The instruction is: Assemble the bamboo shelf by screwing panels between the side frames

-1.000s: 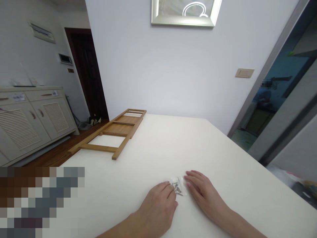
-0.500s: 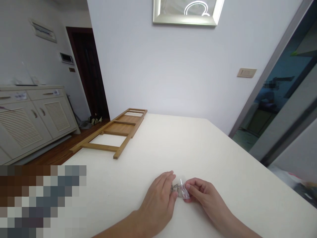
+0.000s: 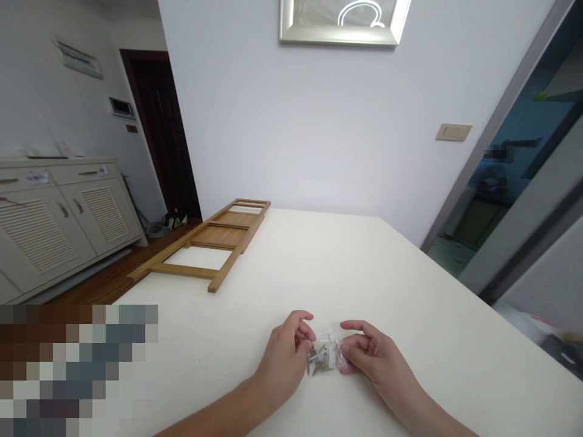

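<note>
A small clear plastic bag (image 3: 337,351) lies low on the white table (image 3: 314,273) between my hands. Several metal screws (image 3: 322,365) show in its left part; whether any lie outside the plastic I cannot tell. My right hand (image 3: 378,358) pinches the bag's crumpled right end between thumb and fingers, its index finger raised. On the other side, my left hand (image 3: 283,357) has its fingers curled, with thumb and fingertip closed on the bag's left edge beside the screws.
A wooden frame with slats and panels (image 3: 223,237) lies along the table's left side. Behind the table is a wall with a framed picture (image 3: 339,35) and a switch (image 3: 454,132). A louvered cabinet (image 3: 68,212) stands at left. A person (image 3: 494,173) is beyond the doorway at right.
My right hand, earlier flat beside the bag, has taken hold of its right end. My left hand has drawn back from over the bag and curled its fingers, uncovering more screws.
</note>
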The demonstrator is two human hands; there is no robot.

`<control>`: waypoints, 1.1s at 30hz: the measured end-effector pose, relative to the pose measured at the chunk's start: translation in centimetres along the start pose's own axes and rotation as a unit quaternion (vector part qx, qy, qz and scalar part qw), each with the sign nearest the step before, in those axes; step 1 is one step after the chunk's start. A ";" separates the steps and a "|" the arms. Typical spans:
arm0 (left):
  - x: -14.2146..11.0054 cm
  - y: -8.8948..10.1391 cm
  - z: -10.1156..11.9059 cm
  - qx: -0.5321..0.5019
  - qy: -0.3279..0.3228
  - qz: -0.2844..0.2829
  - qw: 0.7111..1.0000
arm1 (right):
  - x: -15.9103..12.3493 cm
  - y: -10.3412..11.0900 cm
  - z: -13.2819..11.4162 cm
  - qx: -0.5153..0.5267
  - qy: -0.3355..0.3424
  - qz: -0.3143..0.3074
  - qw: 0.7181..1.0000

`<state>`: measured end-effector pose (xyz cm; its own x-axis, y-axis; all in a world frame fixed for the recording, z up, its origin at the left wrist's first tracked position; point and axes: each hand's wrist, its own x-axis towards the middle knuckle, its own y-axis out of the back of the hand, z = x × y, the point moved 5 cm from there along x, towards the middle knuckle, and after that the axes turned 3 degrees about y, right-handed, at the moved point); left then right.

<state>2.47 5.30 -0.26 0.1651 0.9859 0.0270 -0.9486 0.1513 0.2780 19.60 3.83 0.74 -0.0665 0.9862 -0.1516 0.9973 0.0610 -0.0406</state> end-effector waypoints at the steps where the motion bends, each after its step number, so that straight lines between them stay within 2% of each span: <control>1: 0.2 0.0 -0.3 -0.031 0.012 -0.002 0.999 | 0.0 0.0 0.0 0.005 -0.001 0.004 1.000; 6: 0.8 -0.1 -1.6 -0.147 0.060 0.010 0.987 | 0.0 0.3 0.1 0.010 -0.006 0.021 1.000; 16: 0.6 0.6 -0.6 -0.175 0.074 0.048 0.981 | -0.5 0.2 -0.3 -0.048 -0.002 0.028 0.998; 26: 0.5 0.6 -1.1 -0.139 0.031 0.062 0.988 | 0.2 0.0 0.7 -0.066 -0.008 -0.023 0.998; 30: 0.4 0.8 -0.9 -0.093 0.031 0.075 0.992 | 0.3 -0.1 1.4 -0.089 0.034 -0.048 0.994; 33: 0.4 1.1 -0.7 -0.038 0.021 0.086 0.995 | -0.1 0.2 1.7 -0.177 0.088 -0.031 0.980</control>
<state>1.36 5.93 -0.58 -0.0111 0.9996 0.0272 -0.9796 -0.0163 0.2001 19.71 3.46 -0.89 -0.1522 0.9883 0.0141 0.9419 0.1407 0.3051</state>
